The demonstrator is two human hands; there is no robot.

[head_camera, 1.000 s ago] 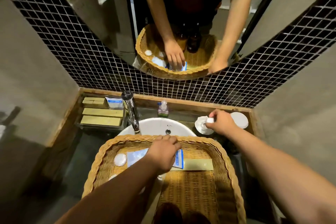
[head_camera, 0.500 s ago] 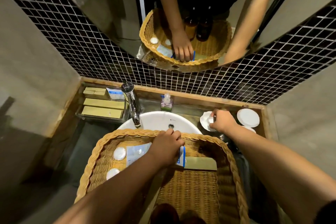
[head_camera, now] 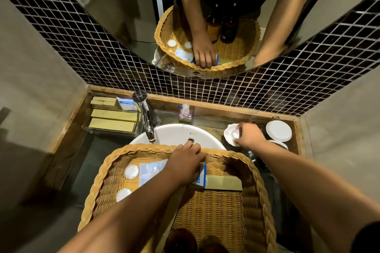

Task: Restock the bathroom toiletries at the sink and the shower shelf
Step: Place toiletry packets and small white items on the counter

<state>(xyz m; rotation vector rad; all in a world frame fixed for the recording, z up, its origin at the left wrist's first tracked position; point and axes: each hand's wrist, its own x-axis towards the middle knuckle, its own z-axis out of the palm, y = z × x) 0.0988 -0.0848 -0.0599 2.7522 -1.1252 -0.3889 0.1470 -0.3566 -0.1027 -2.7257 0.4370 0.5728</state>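
Left hand [head_camera: 186,165]: fingers curled, pressed down on glossy blue-white sachet [head_camera: 152,171] inside basket | Right hand [head_camera: 249,135]: pinching small white item at crinkled white cup cover [head_camera: 229,132], right of basin | Woven wicker basket [head_camera: 258,187]: oval, braided rim, resting across round white sink [head_camera: 174,133] | Flat olive boxes [head_camera: 113,120]: clear tray, left.

Mirror [head_camera: 127,16], dark mosaic tiles [head_camera: 267,96], perhaps concrete walls [head_camera: 30,63].
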